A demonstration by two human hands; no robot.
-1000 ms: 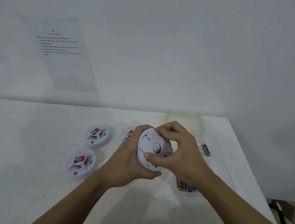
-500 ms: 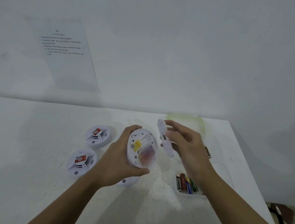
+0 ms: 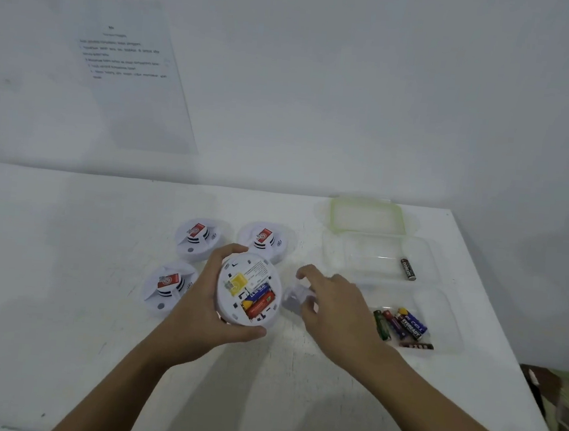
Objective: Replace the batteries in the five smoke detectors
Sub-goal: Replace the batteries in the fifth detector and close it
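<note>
Left hand [image 3: 198,314] clamped round an opened detector [image 3: 247,289], thumb on the near rim, fingers over the far rim; held above the table [image 3: 65,265], back side tilted up to the camera. Inside it, two batteries [image 3: 258,300] side by side, one blue, one red, next to a yellow label. Right hand [image 3: 332,303] just right of the detector, not touching it, palm down and low over the table, fingers curled loosely over the white cover [image 3: 295,297]; blurred, so cannot tell whether pinching the cover or resting on it.

Three more detectors face up on the table: one [image 3: 168,287] just left of the left hand, two [image 3: 198,238] [image 3: 263,239] beyond it. Further right, a clear tray [image 3: 446,319] with a cluster of loose batteries [image 3: 400,325], another clear tray [image 3: 348,252] behind it with a single battery [image 3: 408,269], and a green-rimmed lid [image 3: 367,215] at the far edge. Printed sheet [image 3: 130,74] on the wall, text unreadable.

Against half a second ago: cover then raised on edge in the right hand beside the detector, now down near the tabletop. Detector swung flatter, batteries now sharp rather than smeared. Far-right detector, then hidden behind the hands, now in view.
</note>
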